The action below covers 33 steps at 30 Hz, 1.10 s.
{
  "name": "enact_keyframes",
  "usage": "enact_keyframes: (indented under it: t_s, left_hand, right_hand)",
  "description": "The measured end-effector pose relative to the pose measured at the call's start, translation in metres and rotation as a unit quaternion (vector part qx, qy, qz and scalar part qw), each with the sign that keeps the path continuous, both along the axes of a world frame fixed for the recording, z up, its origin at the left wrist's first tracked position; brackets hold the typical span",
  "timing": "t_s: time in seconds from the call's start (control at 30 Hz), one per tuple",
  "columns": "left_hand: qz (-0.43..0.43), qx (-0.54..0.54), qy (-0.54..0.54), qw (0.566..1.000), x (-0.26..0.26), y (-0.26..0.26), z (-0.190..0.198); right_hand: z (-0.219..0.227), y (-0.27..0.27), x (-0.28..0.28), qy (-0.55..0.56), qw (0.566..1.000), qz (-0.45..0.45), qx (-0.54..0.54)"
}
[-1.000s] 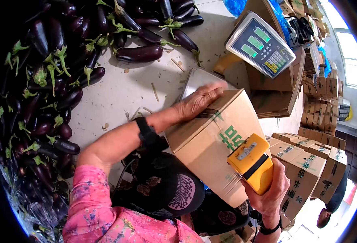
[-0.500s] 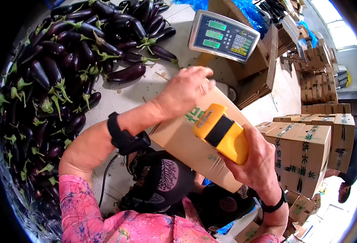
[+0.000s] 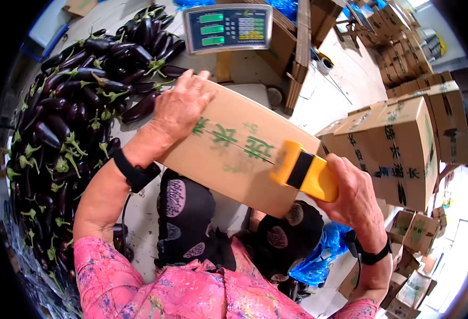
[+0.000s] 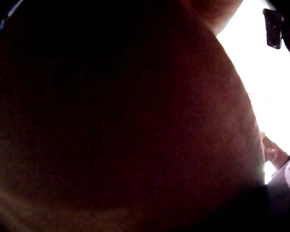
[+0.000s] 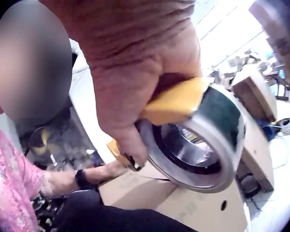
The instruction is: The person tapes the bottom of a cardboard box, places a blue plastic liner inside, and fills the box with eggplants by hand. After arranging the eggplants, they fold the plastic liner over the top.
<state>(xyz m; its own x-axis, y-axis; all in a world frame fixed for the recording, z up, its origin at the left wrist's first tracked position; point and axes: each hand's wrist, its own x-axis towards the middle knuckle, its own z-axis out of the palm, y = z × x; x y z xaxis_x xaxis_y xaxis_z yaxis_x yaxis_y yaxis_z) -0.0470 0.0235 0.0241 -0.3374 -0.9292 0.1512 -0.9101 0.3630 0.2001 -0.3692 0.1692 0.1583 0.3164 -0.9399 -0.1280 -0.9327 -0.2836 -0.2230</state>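
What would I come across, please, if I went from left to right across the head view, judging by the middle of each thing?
Heap of eggplants → left hand → printed carton → yellow tape dispenser → right hand → stacked cartons.

Green characters 长 point(image 3: 222, 135) and 选 point(image 3: 258, 145) on the carton point(image 3: 234, 183), illegible digits on the displays point(image 3: 212, 30) of the scale point(image 3: 251, 44)

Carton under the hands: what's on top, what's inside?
On the carton: green printing, and the left hand resting at one end. The right hand holds a yellow tape dispenser over the other end, covering part of it. The top is closed; any contents are hidden.
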Motion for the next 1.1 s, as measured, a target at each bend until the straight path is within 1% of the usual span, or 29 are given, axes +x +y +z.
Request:
enact_keyframes:
  t_s: [0.03,0.07,0.13,0.17,0.4,0.5,0.6,0.67,0.73,0.9,1.0,1.03,1.1]
  left_hand:
    - [-0.038,-0.01,-0.007,0.999,0.005,-0.002,-0.004]
    - [-0.022,0.003,0.016,1.0,0.0,-0.001,0.0]
    - [0.016,0.032,0.056,0.998,-0.005,0.003,0.009]
    - [0.014,0.015,0.057,0.998,-0.005,0.003,0.007]
    - [-0.004,0.0,0.036,0.999,-0.002,0.0,0.005]
    - [-0.011,-0.011,0.045,0.999,0.0,-0.004,0.001]
    - [-0.019,-0.009,0.05,0.999,0.001,-0.007,0.0]
    - [-0.03,-0.022,0.067,0.997,0.0,-0.011,-0.003]
    - [-0.032,-0.022,0.068,0.997,-0.001,-0.011,-0.003]
    - [-0.035,-0.026,0.084,0.996,0.0,-0.009,-0.002]
    - [-0.05,-0.034,0.101,0.993,0.0,-0.01,-0.003]
    - [-0.041,-0.02,0.094,0.995,0.0,-0.01,-0.001]
    - [-0.035,-0.017,0.088,0.995,0.0,-0.01,0.0]
  right_hand:
    - [-0.009,0.013,-0.023,-0.016,1.0,-0.013,-0.006]
    - [-0.021,0.025,-0.045,-0.032,0.999,-0.022,-0.012]
    - [-0.036,0.043,-0.06,-0.06,0.997,-0.038,-0.021]
    - [-0.043,0.048,-0.064,-0.065,0.997,-0.041,-0.022]
    - [-0.074,0.046,-0.074,-0.117,0.992,-0.04,-0.021]
    - [-0.078,0.05,-0.071,-0.144,0.988,-0.03,-0.039]
    - [-0.072,0.052,-0.07,-0.137,0.99,-0.032,-0.025]
    - [-0.077,0.052,-0.073,-0.158,0.987,-0.041,-0.008]
    - [-0.095,0.054,-0.077,-0.189,0.981,-0.043,-0.009]
    - [-0.145,0.06,-0.084,-0.254,0.965,-0.039,-0.051]
    - [-0.178,0.065,-0.084,-0.295,0.95,-0.081,-0.053]
    - [-0.189,0.068,-0.084,-0.307,0.946,-0.09,-0.058]
    - [-0.211,0.075,-0.094,-0.285,0.952,-0.079,-0.079]
